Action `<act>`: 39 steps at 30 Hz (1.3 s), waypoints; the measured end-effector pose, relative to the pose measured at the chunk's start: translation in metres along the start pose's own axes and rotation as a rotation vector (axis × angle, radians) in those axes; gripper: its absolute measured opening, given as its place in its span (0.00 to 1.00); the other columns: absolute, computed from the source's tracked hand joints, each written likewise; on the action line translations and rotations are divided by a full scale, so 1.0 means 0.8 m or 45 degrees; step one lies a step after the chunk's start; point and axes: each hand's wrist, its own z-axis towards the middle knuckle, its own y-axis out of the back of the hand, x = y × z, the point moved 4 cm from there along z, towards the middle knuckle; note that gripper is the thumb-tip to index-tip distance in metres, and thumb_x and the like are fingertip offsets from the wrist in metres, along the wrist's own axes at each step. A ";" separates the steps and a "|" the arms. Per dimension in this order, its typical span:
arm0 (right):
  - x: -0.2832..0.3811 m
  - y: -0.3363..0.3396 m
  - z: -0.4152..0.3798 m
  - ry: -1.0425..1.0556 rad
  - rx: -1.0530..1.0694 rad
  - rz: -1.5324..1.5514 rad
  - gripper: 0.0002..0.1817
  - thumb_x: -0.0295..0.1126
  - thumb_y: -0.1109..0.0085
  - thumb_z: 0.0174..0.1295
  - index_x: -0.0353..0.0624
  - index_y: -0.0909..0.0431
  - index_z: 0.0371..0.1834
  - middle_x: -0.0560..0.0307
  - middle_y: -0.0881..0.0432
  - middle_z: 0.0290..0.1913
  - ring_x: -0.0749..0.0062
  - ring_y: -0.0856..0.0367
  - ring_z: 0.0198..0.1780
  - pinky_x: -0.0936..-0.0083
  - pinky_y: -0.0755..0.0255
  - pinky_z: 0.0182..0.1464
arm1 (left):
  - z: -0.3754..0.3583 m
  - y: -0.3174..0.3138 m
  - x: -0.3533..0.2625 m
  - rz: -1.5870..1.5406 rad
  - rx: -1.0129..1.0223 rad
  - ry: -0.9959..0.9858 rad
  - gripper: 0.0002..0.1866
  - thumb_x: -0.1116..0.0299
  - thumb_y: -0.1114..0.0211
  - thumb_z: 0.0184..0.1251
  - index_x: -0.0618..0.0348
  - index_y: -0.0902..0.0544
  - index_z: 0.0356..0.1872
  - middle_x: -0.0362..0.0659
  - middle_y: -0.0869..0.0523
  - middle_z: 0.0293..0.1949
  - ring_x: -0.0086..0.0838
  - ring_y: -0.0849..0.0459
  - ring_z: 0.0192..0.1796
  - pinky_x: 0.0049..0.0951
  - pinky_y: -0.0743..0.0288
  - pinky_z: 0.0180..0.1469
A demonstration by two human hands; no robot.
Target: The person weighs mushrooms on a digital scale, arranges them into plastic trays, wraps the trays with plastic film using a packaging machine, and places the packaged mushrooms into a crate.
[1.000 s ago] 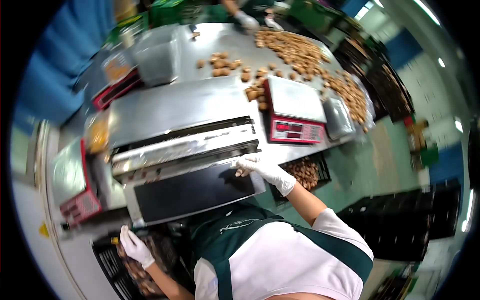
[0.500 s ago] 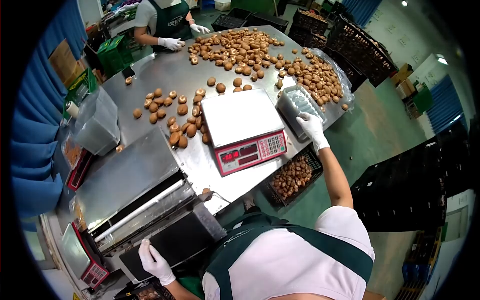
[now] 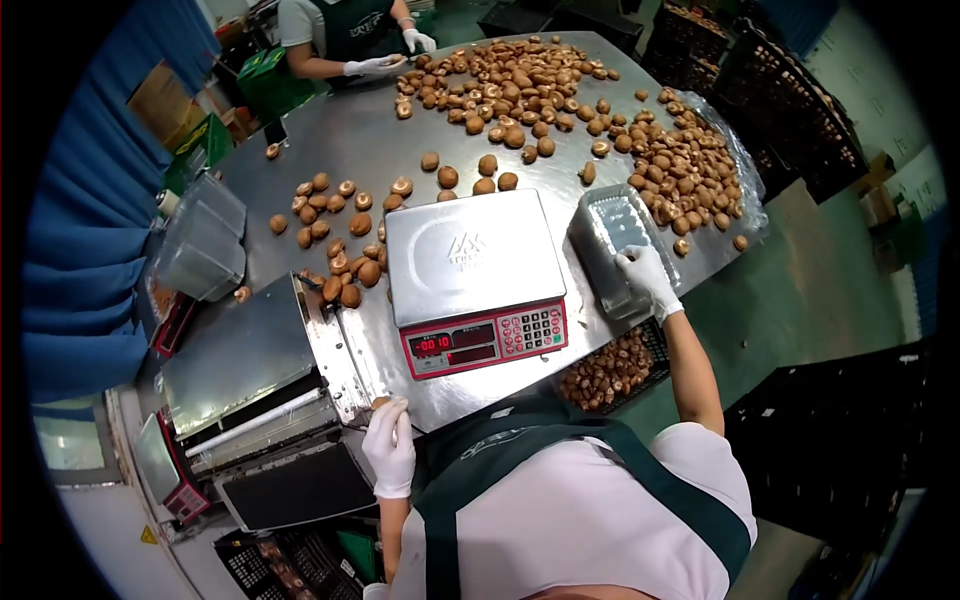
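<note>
My right hand (image 3: 647, 279), in a white glove, rests on top of a stack of clear plastic trays (image 3: 612, 246) at the right edge of the steel table (image 3: 350, 140). My left hand (image 3: 389, 447), also gloved, is at the table's near edge, its fingers around a single mushroom (image 3: 381, 403). Between my hands stands a red digital scale (image 3: 472, 283) with a bare steel pan. Brown mushrooms (image 3: 520, 85) lie scattered and heaped over the far part of the table, with a smaller group (image 3: 335, 235) left of the scale.
A film wrapping machine (image 3: 255, 395) stands at my left. A black crate of mushrooms (image 3: 610, 368) sits under the table's right edge. Another person (image 3: 345, 40) in a green apron handles mushrooms at the far side. Black crates (image 3: 760, 90) are stacked at the right.
My view swung from the wrapping machine to the scale. My right hand went to the tray stack; my left hand rose from the machine's front to the table edge, onto a mushroom.
</note>
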 end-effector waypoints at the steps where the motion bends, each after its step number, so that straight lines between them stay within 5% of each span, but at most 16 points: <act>1: -0.014 -0.003 0.010 0.095 -0.041 0.041 0.12 0.36 0.43 0.58 0.37 0.18 0.33 0.54 0.20 0.21 0.71 0.20 0.24 0.72 0.28 0.30 | 0.004 -0.006 0.004 -0.013 -0.026 0.098 0.07 0.81 0.41 0.59 0.68 0.19 0.38 0.51 0.16 0.39 0.40 0.17 0.42 0.30 0.24 0.46; 4: -0.012 -0.010 0.002 0.023 -0.013 0.144 0.10 0.34 0.43 0.58 0.38 0.19 0.30 0.53 0.20 0.22 0.67 0.20 0.25 0.72 0.27 0.31 | 0.012 -0.027 0.038 0.005 -0.137 0.182 0.09 0.78 0.42 0.62 0.67 0.19 0.41 0.47 0.16 0.38 0.34 0.17 0.39 0.27 0.25 0.44; 6: 0.009 0.001 -0.014 0.544 -0.596 -0.378 0.09 0.35 0.42 0.57 0.41 0.21 0.28 0.51 0.20 0.28 0.59 0.20 0.31 0.66 0.26 0.35 | 0.010 -0.039 0.091 -0.383 -0.176 0.611 0.12 0.75 0.43 0.64 0.65 0.21 0.47 0.44 0.16 0.40 0.27 0.18 0.42 0.25 0.26 0.44; 8: 0.037 0.014 -0.035 0.702 -0.709 -0.377 0.05 0.32 0.40 0.56 0.43 0.22 0.31 0.54 0.20 0.31 0.58 0.21 0.32 0.68 0.26 0.36 | 0.033 -0.039 0.079 -0.580 -0.102 1.060 0.16 0.72 0.45 0.66 0.63 0.24 0.54 0.44 0.19 0.48 0.24 0.21 0.46 0.23 0.27 0.47; 10: 0.096 0.029 -0.070 1.079 -0.802 -0.213 0.04 0.27 0.38 0.54 0.43 0.22 0.31 0.56 0.20 0.31 0.62 0.21 0.33 0.71 0.26 0.35 | 0.049 -0.049 0.094 -0.955 -0.174 1.132 0.25 0.69 0.46 0.68 0.59 0.35 0.65 0.46 0.31 0.62 0.31 0.26 0.58 0.28 0.31 0.57; 13: 0.142 -0.004 -0.091 1.416 -0.553 -0.217 0.07 0.24 0.37 0.51 0.43 0.23 0.32 0.58 0.20 0.32 0.67 0.21 0.34 0.75 0.24 0.33 | 0.067 -0.068 0.134 -1.262 -0.251 1.238 0.35 0.59 0.42 0.66 0.59 0.46 0.69 0.47 0.43 0.70 0.41 0.35 0.66 0.46 0.40 0.64; 18: 0.165 -0.103 -0.079 1.619 0.028 -0.364 0.10 0.33 0.39 0.53 0.43 0.25 0.37 0.57 0.20 0.35 0.63 0.22 0.38 0.70 0.25 0.39 | 0.108 -0.091 0.193 -1.516 -0.407 1.357 0.45 0.51 0.39 0.62 0.65 0.53 0.70 0.46 0.49 0.72 0.41 0.41 0.70 0.50 0.44 0.66; 20: 0.177 -0.093 -0.064 1.571 0.061 -0.262 0.13 0.35 0.38 0.54 0.44 0.24 0.41 0.58 0.19 0.37 0.63 0.21 0.38 0.70 0.24 0.39 | 0.124 -0.098 0.214 -1.517 -0.546 1.443 0.46 0.49 0.39 0.61 0.66 0.53 0.70 0.47 0.50 0.72 0.42 0.42 0.70 0.51 0.48 0.68; 24: 0.189 -0.059 0.014 1.025 0.106 -0.163 0.23 0.41 0.34 0.53 0.50 0.24 0.53 0.49 0.19 0.42 0.60 0.19 0.40 0.69 0.25 0.42 | 0.150 -0.106 0.255 -1.512 -0.573 1.477 0.42 0.47 0.44 0.64 0.45 0.56 0.73 0.47 0.57 0.74 0.46 0.48 0.73 0.55 0.50 0.68; 28: 0.182 -0.062 0.163 0.664 0.204 -0.204 0.41 0.45 0.29 0.47 0.50 0.36 0.66 0.44 0.19 0.46 0.59 0.18 0.44 0.67 0.25 0.47 | 0.188 -0.107 0.237 -1.497 -0.568 1.479 0.48 0.45 0.41 0.62 0.49 0.61 0.73 0.46 0.58 0.74 0.45 0.46 0.72 0.61 0.45 0.65; 32: 0.169 -0.112 0.275 0.548 0.468 -0.398 0.55 0.46 0.25 0.40 0.46 0.48 0.71 0.40 0.28 0.60 0.51 0.26 0.58 0.67 0.33 0.60 | 0.202 -0.116 0.229 -1.469 -0.584 1.522 0.52 0.42 0.40 0.60 0.54 0.63 0.73 0.46 0.60 0.74 0.44 0.46 0.72 0.60 0.42 0.64; 34: 0.171 -0.143 0.295 0.497 0.715 -0.419 0.59 0.48 0.24 0.37 0.45 0.51 0.72 0.36 0.30 0.61 0.48 0.27 0.58 0.67 0.33 0.60 | 0.199 -0.116 0.226 -1.451 -0.578 1.483 0.54 0.41 0.38 0.58 0.58 0.63 0.72 0.46 0.61 0.73 0.44 0.45 0.71 0.60 0.40 0.64; 36: 0.186 -0.172 0.303 0.636 0.580 -0.633 0.66 0.45 0.21 0.34 0.46 0.59 0.74 0.35 0.28 0.57 0.47 0.26 0.57 0.66 0.32 0.59 | 0.197 -0.115 0.228 -1.440 -0.604 1.501 0.53 0.40 0.40 0.59 0.55 0.63 0.73 0.45 0.59 0.73 0.45 0.44 0.71 0.60 0.40 0.64; 39: 0.211 -0.190 0.303 0.651 0.706 -0.324 0.67 0.41 0.20 0.34 0.45 0.63 0.74 0.34 0.30 0.59 0.48 0.29 0.59 0.67 0.34 0.60 | 0.200 -0.116 0.233 -1.521 -0.523 1.453 0.50 0.36 0.43 0.59 0.49 0.60 0.73 0.44 0.55 0.73 0.46 0.45 0.71 0.60 0.42 0.64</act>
